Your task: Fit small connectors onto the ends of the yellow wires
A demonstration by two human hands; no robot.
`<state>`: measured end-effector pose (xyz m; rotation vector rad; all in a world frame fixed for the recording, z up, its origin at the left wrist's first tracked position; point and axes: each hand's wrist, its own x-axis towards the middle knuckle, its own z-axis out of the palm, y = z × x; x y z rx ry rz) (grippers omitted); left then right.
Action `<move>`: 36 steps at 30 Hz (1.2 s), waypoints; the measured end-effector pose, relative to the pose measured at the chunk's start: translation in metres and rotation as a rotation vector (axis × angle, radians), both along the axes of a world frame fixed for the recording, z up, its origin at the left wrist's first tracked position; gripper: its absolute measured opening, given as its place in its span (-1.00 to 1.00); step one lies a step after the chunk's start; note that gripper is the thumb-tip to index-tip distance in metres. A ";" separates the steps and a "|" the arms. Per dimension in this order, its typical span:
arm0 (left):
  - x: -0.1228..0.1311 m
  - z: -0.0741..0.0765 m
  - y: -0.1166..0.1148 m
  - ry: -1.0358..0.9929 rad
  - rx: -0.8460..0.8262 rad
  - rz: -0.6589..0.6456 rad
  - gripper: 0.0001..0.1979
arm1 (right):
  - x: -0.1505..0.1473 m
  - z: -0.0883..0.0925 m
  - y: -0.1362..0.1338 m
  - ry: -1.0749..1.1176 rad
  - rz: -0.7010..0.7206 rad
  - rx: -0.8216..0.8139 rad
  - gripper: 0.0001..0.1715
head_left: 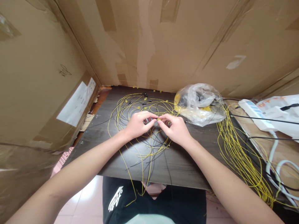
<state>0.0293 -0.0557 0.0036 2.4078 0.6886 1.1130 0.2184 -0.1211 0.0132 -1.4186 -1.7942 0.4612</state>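
Observation:
My left hand (139,125) and my right hand (175,128) meet fingertip to fingertip above the dark table. Both are closed in a pinch on a small yellow piece (158,119), whose kind is too small to make out. Under and around them lie loose loops of thin yellow wire (116,109), mixed with black wires. Several of these wires end in small black connectors (144,95) behind my hands. Some yellow wire ends hang over the table's front edge onto my lap. Part of a reddish and grey thing shows behind my left fingers, mostly hidden.
Clear plastic bags (198,105) with yellow and black contents stand at the back right. A thick bundle of yellow wires (243,158) drops along the right side, beside a white power strip (257,115). Cardboard walls (149,43) enclose the dark table (187,165) behind and left.

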 end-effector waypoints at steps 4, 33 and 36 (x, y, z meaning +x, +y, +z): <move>0.000 0.000 0.000 -0.012 0.006 0.008 -0.88 | 0.000 -0.001 0.000 -0.019 -0.008 -0.004 -0.85; -0.003 -0.002 0.004 -0.023 0.001 -0.052 -0.86 | 0.002 -0.004 0.004 0.201 0.057 -0.058 -0.80; -0.003 -0.003 0.005 -0.042 0.032 -0.053 -0.87 | 0.003 -0.005 0.005 0.185 0.044 -0.034 -0.78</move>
